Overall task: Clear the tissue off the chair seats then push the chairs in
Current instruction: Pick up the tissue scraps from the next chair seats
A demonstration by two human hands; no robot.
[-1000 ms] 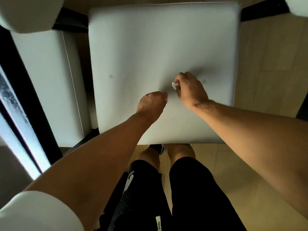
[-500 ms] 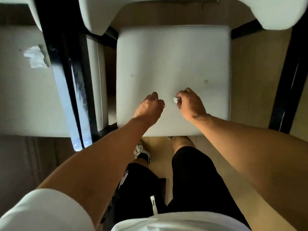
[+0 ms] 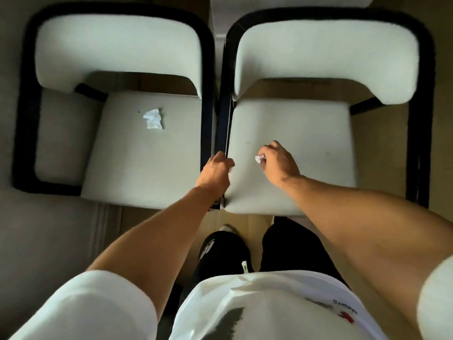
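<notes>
- Short-sleeved white cotton T-shirt point(image 3: 257, 305): loose fit, with red and dark printed lettering on the chest at the person's right side; the lettering is blurred and unreadable.
- Dark grey patch on the shirt front, near the middle; cannot tell whether print or shadow.
- White short sleeves point(image 3: 98, 305) end above the elbow on both arms; forearms bare.
- Left hand point(image 3: 215, 171) and right hand point(image 3: 279, 160): bare, no gloves, rings or watch visible.
- Black fabric shorts point(image 3: 289, 249): white logo print on the left leg, small white tab bearing a dark letter at the waist.
- Light-coloured shoe point(image 3: 226, 228), toe only visible.
</notes>
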